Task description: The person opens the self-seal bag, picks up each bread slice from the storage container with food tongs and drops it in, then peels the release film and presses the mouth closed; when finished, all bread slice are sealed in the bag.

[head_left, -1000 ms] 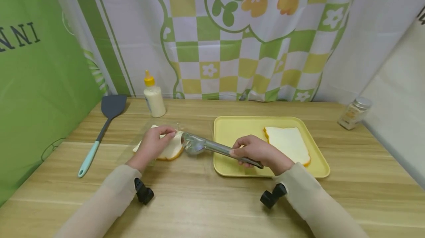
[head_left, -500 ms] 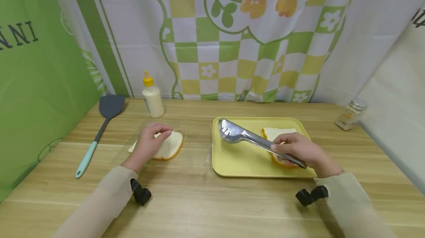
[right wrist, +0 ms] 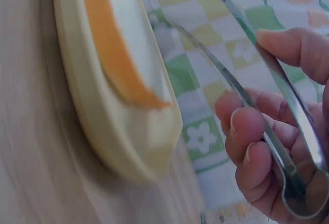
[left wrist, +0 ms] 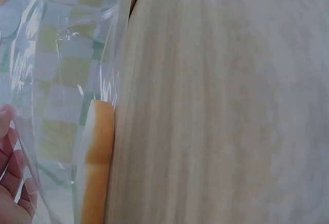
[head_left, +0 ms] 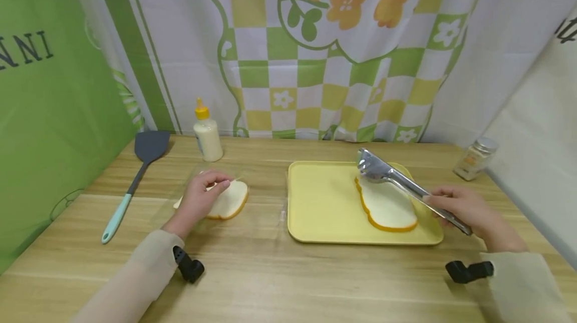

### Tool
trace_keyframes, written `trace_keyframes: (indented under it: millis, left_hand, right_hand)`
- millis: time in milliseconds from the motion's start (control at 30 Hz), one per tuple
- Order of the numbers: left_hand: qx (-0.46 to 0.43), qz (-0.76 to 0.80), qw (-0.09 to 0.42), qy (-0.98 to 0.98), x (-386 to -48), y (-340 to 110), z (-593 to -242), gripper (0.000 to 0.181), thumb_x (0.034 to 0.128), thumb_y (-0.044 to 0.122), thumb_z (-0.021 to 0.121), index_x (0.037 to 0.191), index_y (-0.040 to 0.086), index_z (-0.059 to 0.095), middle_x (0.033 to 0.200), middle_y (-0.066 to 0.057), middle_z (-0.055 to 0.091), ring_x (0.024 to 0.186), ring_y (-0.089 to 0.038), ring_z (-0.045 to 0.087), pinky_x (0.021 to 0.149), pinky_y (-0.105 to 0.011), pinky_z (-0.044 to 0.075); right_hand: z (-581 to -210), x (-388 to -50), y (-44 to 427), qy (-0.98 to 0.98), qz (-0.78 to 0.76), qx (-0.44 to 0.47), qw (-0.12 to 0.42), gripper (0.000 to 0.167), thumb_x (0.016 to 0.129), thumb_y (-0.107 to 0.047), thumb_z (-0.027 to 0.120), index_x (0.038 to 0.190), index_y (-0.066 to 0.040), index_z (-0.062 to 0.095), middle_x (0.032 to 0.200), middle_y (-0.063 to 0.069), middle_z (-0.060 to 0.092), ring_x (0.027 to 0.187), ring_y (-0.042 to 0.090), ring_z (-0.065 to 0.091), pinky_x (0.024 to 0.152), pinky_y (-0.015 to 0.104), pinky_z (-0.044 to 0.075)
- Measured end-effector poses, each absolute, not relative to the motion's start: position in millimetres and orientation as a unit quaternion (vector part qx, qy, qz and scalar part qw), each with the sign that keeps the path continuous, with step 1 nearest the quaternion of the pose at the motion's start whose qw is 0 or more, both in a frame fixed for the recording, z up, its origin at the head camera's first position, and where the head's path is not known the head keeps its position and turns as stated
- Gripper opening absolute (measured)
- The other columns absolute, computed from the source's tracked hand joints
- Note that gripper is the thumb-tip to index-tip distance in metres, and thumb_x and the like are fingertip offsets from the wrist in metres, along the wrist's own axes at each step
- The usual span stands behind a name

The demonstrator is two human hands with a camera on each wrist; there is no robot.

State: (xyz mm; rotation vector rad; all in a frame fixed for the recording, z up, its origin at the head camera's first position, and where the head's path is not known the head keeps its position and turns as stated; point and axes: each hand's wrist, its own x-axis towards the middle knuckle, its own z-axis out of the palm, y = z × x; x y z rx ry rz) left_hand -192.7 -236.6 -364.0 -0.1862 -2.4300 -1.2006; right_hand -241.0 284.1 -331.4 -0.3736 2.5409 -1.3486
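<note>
- So my right hand (head_left: pixel 469 210) is by the right edge of the yellow tray (head_left: pixel 322 208), fingers wrapped around metal tongs (head_left: pixel 405 185), arms spread apart.
- Tongs' heads are over a bread slice (head_left: pixel 389 205) lying on the tray's right half, can't tell if they touch it.
- My left hand (head_left: pixel 198 200), left of the tray, is pinching a clear plastic bag (left wrist: pixel 25 54) with a second slice (head_left: pixel 232 200) in it.
- Yellow-capped squeeze bottle (head_left: pixel 208 137) and turner (head_left: pixel 139 175) sit left of the tray too, shaker jar (head_left: pixel 476 158) off its right end.
</note>
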Motion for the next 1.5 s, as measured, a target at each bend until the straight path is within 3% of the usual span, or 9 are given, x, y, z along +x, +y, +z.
trace_keyframes:
  millis: [100,300,433,733,967,1100,1233,1400,1500]
  left_hand:
    - [-0.063,-0.436,0.217,-0.871,-192,-237,-365,0.011,0.0863,0.005,0.063,0.093,0.001,0.070,0.092,-0.013,0.067,0.087,-0.014,0.053,0.078,-0.031,0.043]
    - [-0.071,-0.434,0.224,-0.870,-192,-238,-364,0.011,0.0861,0.005,0.063,0.093,0.000,0.070,0.089,-0.013,0.067,0.085,-0.011,0.052,0.076,-0.025,0.043]
    - [-0.069,-0.437,0.219,-0.870,-192,-238,-364,0.011,0.0863,0.005,0.063,0.093,0.001,0.070,0.091,-0.013,0.067,0.085,-0.010,0.051,0.074,-0.022,0.042]
    - [-0.059,-0.451,0.206,-0.866,-190,-237,-363,0.012,0.0875,0.008,0.063,0.095,0.002,0.070,0.094,-0.014,0.067,0.087,-0.009,0.052,0.076,-0.022,0.042]
    - [-0.050,-0.453,0.198,-0.868,-189,-237,-362,0.014,0.0875,0.008,0.063,0.097,0.001,0.070,0.096,-0.014,0.067,0.089,-0.009,0.052,0.077,-0.024,0.043]
    - [-0.048,-0.457,0.196,-0.866,-189,-237,-363,0.014,0.0876,0.008,0.063,0.097,0.000,0.070,0.097,-0.014,0.067,0.089,-0.010,0.052,0.077,-0.024,0.043]
    - [-0.046,-0.456,0.194,-0.867,-188,-237,-363,0.014,0.0882,0.007,0.062,0.097,0.001,0.070,0.096,-0.013,0.067,0.089,-0.012,0.053,0.078,-0.024,0.044]
    - [-0.051,-0.453,0.198,-0.868,-187,-237,-364,0.013,0.0878,0.006,0.062,0.096,0.001,0.070,0.094,-0.013,0.067,0.086,-0.008,0.053,0.076,-0.022,0.043]
    - [-0.057,-0.454,0.205,-0.865,-187,-237,-365,0.012,0.0870,0.005,0.062,0.095,0.001,0.070,0.092,-0.014,0.067,0.084,-0.004,0.052,0.074,-0.020,0.042]
  right_hand:
    - [-335,-242,297,0.885,-0.445,-0.095,0.093,0.015,0.093,-0.021,0.055,0.095,-0.008,0.062,0.069,-0.003,0.061,0.057,0.011,0.058,0.052,0.029,0.051]
    - [-343,-241,315,0.921,-0.380,-0.076,0.037,0.036,0.092,-0.027,0.056,0.103,0.007,0.058,0.068,-0.005,0.059,0.054,0.010,0.055,0.049,0.028,0.047]
    - [-347,-238,320,0.928,-0.365,-0.071,0.017,0.041,0.091,-0.026,0.057,0.108,0.011,0.056,0.068,-0.006,0.060,0.054,0.010,0.056,0.047,0.028,0.046]
    - [-350,-238,323,0.944,-0.327,-0.053,0.005,0.057,0.091,-0.039,0.057,0.121,0.009,0.051,0.071,0.002,0.066,0.056,0.011,0.054,0.051,0.027,0.040]
    - [-357,-244,330,0.955,-0.286,-0.072,-0.023,0.052,0.088,-0.036,0.061,0.114,0.009,0.058,0.088,0.021,0.068,0.063,0.001,0.054,0.054,0.024,0.043]
    - [-361,-245,333,0.947,-0.317,-0.059,0.003,0.053,0.088,-0.036,0.061,0.114,0.010,0.058,0.081,0.012,0.068,0.060,0.005,0.056,0.052,0.026,0.045]
    - [-363,-245,333,0.915,-0.400,-0.026,0.051,0.035,0.088,-0.035,0.062,0.104,-0.003,0.064,0.069,-0.003,0.064,0.056,0.013,0.061,0.051,0.030,0.050]
    - [-362,-242,335,0.886,-0.458,-0.007,0.078,0.005,0.088,-0.032,0.063,0.089,-0.027,0.063,0.069,-0.006,0.064,0.057,0.014,0.062,0.053,0.031,0.053]
    - [-359,-241,336,0.872,-0.480,-0.008,0.089,0.010,0.089,-0.030,0.061,0.082,-0.036,0.061,0.069,-0.007,0.063,0.057,0.013,0.062,0.053,0.030,0.053]
